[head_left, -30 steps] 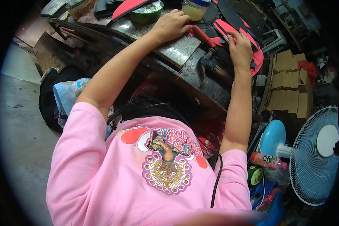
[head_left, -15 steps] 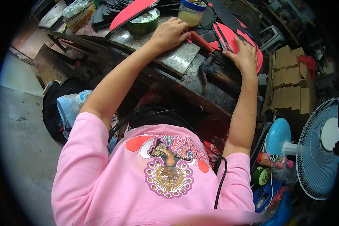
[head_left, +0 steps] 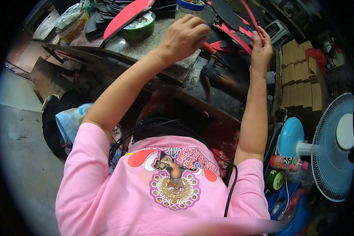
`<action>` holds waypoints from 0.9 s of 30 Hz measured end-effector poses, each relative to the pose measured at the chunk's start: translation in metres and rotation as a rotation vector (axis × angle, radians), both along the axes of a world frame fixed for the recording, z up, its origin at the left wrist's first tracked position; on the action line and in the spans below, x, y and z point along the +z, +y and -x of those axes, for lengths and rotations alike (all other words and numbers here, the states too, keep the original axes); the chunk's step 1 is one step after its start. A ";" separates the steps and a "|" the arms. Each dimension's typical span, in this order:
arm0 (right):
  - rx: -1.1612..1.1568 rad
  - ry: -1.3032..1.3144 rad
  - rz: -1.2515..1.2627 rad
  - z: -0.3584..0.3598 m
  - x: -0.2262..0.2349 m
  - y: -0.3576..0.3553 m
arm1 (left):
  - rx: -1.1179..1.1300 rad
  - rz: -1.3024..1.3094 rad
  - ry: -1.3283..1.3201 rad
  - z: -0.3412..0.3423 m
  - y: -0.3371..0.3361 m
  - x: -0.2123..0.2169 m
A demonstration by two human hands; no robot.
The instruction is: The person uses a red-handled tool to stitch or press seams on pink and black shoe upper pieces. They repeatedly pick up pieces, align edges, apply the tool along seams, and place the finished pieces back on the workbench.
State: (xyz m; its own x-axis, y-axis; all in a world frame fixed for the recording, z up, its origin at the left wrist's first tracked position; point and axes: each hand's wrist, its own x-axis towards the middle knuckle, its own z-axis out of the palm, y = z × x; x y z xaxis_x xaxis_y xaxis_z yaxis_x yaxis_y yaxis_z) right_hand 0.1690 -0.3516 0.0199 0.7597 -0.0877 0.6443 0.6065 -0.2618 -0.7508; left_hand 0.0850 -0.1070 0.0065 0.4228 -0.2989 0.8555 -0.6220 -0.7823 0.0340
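On the workbench (head_left: 161, 45), my left hand (head_left: 185, 37) is raised with curled fingers, in front of a jar (head_left: 183, 10) with a blue rim and pale contents. What those fingers hold, if anything, is hidden. Just beyond the knuckles shows the red handle (head_left: 208, 48) of a tool. My right hand (head_left: 261, 49) pinches a thin pink sole piece (head_left: 249, 13), seen nearly edge-on and lifted above the heap. Beneath and to its left lie several pink and black sole pieces (head_left: 234, 36). A hammer (head_left: 220, 76) lies nearer me, its head dark.
A green tub (head_left: 139, 29) stands on the bench, beside a large pink sole (head_left: 126, 17) on stacked black ones. Farther left is a yellow tub (head_left: 72, 25). Right of me are stacked cardboard boxes (head_left: 303, 78), a fan (head_left: 334, 147) and a bottle (head_left: 287, 163).
My right hand has lifted a pink sole piece off the heap. My left hand has curled its fingers and come up slightly nearer. The whole view has shifted a little.
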 end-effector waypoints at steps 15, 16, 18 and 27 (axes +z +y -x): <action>0.525 0.452 -0.392 0.004 0.005 -0.008 | -0.172 0.073 0.356 -0.035 -0.068 -0.028; 0.533 0.332 -0.232 0.006 0.005 -0.004 | -0.191 0.188 0.343 -0.033 -0.066 -0.026; 0.427 0.170 0.009 0.012 0.002 0.011 | -0.338 0.492 0.392 -0.026 -0.065 -0.021; 0.912 0.362 -0.058 0.028 -0.012 0.037 | -0.390 0.843 0.644 0.034 -0.018 0.003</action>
